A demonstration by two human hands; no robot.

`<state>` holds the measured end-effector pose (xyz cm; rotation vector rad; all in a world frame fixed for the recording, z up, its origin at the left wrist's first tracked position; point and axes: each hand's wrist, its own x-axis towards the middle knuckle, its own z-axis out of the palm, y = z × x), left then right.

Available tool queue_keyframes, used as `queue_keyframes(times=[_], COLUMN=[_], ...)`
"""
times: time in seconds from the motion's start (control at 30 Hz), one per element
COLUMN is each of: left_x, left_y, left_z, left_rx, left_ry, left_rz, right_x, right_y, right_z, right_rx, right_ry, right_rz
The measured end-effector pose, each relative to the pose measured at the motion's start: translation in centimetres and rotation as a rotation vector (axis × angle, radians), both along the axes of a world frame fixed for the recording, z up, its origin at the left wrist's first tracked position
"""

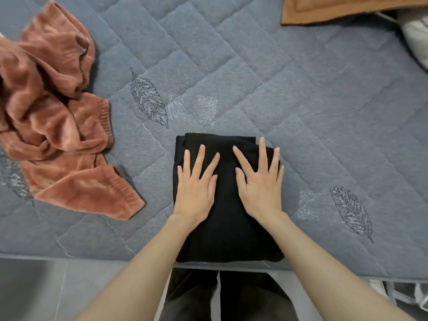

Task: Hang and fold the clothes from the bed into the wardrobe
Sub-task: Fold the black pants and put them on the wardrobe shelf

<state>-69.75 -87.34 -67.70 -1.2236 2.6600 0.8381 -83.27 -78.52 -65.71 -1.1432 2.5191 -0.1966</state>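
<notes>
The left hand [194, 191] and right hand [261, 188] press flat, fingers spread, on the folded black garment [228, 237]; smoothing outward evenly should set the folds.

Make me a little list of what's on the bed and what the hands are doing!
bed: grey quilted cover with stitched leaves
black garment: folded into a neat rectangle at the bed's near edge
left hand: pressed flat on the black garment, fingers spread
right hand: flat on it too, beside the left hand
rust-coloured clothes: crumpled heap to the left, not folded yet
brown cushion: far right corner
</notes>
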Motion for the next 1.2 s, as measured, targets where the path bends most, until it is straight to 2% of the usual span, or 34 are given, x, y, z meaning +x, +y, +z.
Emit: queue_keyframes(times=[0.2, 0.27, 0.4, 0.47, 0.57, 0.73, 0.93, 1.07, 1.2], left_x=[0.1, 0.7, 1.0, 1.1, 1.2, 1.3, 1.4, 1.7, 2.1], left_y=[-0.4, 0.0, 0.6, 0.8, 0.5, 0.2, 0.2, 0.2, 2.1], left_z=[0.0, 1.0, 3.4, 3.8, 3.9, 2.5, 1.7, 2.1, 2.9], left_rx=[0.033, 0.109, 0.278, 0.386, 0.441, 0.393, 0.274, 0.254, 0.23], left_ry=[0.032, 0.058, 0.104, 0.165, 0.164, 0.093, 0.001, -0.007, 0.026], left_rz=[0.028, 0.174, 0.419, 0.523, 0.6, 0.602, 0.511, 0.479, 0.543], right_x=[-0.5, -0.2, 0.7, 1.2, 1.4, 1.4, 1.3, 1.1, 1.2], right_y=[-0.1, 0.5, 1.3, 1.6, 1.4, 1.1, 1.6, 2.5, 4.1], right_z=[-0.1, 0.7, 2.7, 3.1, 2.8, 1.4, 1.1, 1.9, 2.8], right_rx=[0.003, -0.01, 0.018, 0.015, -0.013, -0.046, -0.044, -0.052, -0.049], right_ry=[-0.073, -0.11, -0.34, -0.319, -0.281, -0.278, -0.273, -0.364, -0.437], right_rz=[0.021, -0.014, -0.329, -0.358, -0.378, -0.398, -0.334, -0.317, -0.295])
